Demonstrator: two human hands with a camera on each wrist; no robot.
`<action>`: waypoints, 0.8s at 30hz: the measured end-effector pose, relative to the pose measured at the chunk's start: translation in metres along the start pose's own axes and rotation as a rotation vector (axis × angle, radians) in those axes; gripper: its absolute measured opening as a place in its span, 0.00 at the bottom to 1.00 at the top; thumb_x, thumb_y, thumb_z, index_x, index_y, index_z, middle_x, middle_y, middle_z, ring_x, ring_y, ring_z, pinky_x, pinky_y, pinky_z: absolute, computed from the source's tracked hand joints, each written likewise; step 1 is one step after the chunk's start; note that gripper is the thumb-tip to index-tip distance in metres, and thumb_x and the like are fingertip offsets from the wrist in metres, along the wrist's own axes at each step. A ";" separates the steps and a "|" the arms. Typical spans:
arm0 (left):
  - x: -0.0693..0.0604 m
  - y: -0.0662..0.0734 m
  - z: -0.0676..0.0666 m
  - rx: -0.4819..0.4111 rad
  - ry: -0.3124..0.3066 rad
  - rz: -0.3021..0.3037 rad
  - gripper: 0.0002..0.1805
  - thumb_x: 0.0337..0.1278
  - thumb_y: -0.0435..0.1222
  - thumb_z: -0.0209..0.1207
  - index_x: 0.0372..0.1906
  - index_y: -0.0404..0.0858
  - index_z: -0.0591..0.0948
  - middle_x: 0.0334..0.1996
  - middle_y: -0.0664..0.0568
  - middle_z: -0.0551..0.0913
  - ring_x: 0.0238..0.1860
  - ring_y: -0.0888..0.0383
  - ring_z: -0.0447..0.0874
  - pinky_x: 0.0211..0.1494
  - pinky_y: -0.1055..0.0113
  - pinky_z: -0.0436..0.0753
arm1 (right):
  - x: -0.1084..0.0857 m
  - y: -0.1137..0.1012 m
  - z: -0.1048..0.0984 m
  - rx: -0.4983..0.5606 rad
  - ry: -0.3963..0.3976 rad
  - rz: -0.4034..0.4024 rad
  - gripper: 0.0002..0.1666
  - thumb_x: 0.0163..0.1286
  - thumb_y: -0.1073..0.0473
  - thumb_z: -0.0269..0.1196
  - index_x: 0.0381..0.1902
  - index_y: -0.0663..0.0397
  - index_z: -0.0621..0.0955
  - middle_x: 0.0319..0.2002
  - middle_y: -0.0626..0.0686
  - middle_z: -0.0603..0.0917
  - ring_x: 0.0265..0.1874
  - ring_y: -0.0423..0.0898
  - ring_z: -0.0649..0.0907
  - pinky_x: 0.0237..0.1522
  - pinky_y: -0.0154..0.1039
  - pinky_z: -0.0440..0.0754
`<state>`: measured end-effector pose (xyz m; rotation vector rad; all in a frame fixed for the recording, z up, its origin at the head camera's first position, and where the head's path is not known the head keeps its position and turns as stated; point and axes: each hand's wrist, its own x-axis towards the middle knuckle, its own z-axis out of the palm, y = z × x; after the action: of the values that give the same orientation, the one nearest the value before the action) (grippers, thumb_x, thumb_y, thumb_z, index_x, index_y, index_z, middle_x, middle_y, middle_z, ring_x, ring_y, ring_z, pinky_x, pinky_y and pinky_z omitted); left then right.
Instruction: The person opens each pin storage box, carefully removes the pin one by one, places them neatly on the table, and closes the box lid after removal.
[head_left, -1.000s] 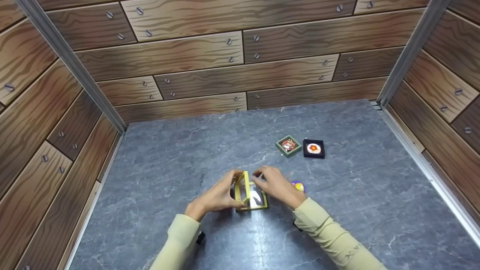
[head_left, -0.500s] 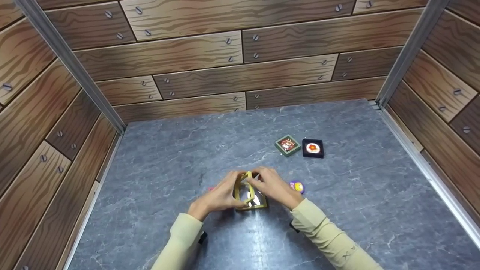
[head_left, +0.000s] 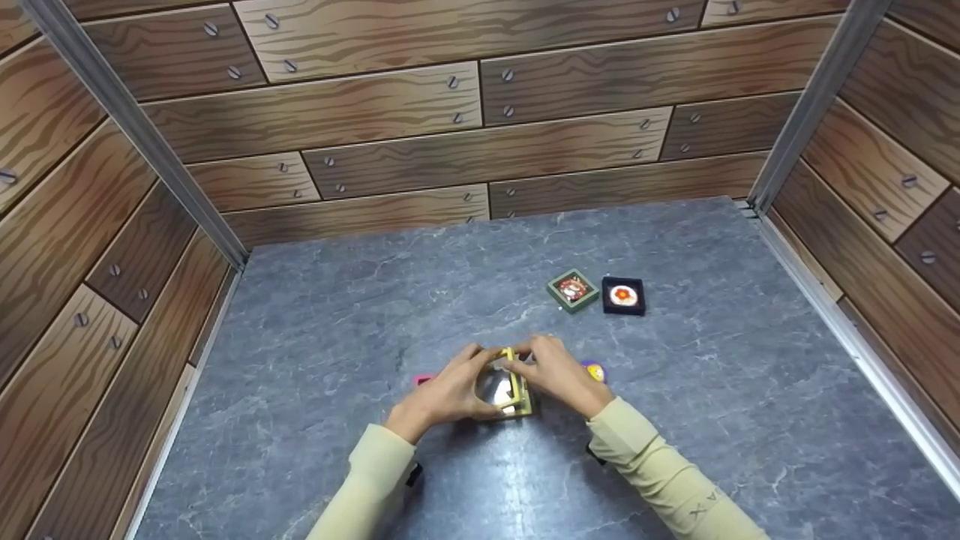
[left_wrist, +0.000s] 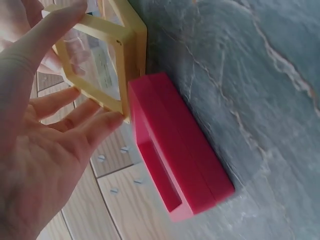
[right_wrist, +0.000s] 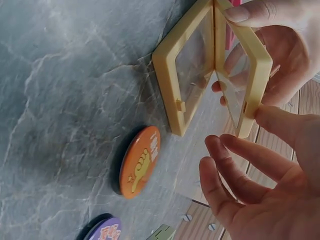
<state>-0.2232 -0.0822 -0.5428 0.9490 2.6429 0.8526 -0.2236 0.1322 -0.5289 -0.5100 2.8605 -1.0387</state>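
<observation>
A yellow hinged display frame (head_left: 513, 379) with clear film windows stands partly spread on the table, one half flat and the other raised. My left hand (head_left: 448, 386) grips the raised half, thumb on one edge and fingertips (left_wrist: 118, 118) along the opposite one. At the raised half's far corner, my right hand (head_left: 556, 375) pinches the yellow border (right_wrist: 248, 112) between thumb and index finger; its remaining fingers curve free. An orange round badge (right_wrist: 140, 162) with a yellow hand picture lies beside the frame in the right wrist view; the right hand hides it in the head view.
A pink-red frame (left_wrist: 182, 150) stands left of the yellow one. Right of the right hand lies a purple badge (head_left: 595, 372). Farther back are a green frame (head_left: 572, 290) and a black frame (head_left: 623, 295), each holding a badge. Wood-patterned walls (head_left: 390, 161) enclose the table.
The raised half has swung rightward toward the flat half, with the left hand moving along. The right hand's fingers now meet its edge. More of the pink-red frame shows at the left.
</observation>
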 end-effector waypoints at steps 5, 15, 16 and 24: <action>0.001 0.005 0.004 0.023 0.001 -0.008 0.52 0.50 0.50 0.79 0.79 0.40 0.69 0.62 0.43 0.76 0.59 0.48 0.82 0.67 0.55 0.86 | -0.002 0.002 0.003 -0.029 0.053 0.026 0.15 0.70 0.54 0.72 0.41 0.62 0.92 0.37 0.61 0.91 0.41 0.59 0.85 0.51 0.57 0.84; 0.001 0.010 0.011 0.156 0.027 -0.004 0.48 0.49 0.49 0.80 0.73 0.34 0.73 0.61 0.43 0.80 0.59 0.51 0.84 0.66 0.58 0.88 | -0.006 0.007 0.011 -0.098 0.072 0.053 0.13 0.68 0.59 0.72 0.41 0.66 0.91 0.38 0.62 0.87 0.42 0.59 0.82 0.54 0.57 0.84; 0.001 0.011 0.011 0.168 0.031 0.006 0.48 0.49 0.49 0.80 0.72 0.33 0.74 0.61 0.42 0.80 0.59 0.50 0.84 0.66 0.58 0.88 | -0.006 0.007 0.011 -0.104 0.074 0.058 0.13 0.68 0.59 0.72 0.42 0.67 0.91 0.39 0.63 0.87 0.44 0.59 0.82 0.55 0.57 0.83; 0.003 0.012 0.013 0.212 0.022 0.022 0.45 0.49 0.47 0.80 0.69 0.31 0.75 0.63 0.38 0.81 0.63 0.46 0.84 0.70 0.57 0.86 | -0.009 0.009 0.017 -0.174 0.084 0.087 0.15 0.68 0.58 0.73 0.46 0.65 0.91 0.45 0.62 0.85 0.51 0.58 0.77 0.58 0.55 0.85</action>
<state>-0.2148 -0.0669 -0.5460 1.0242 2.7882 0.5986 -0.2154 0.1311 -0.5481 -0.3561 3.0335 -0.8221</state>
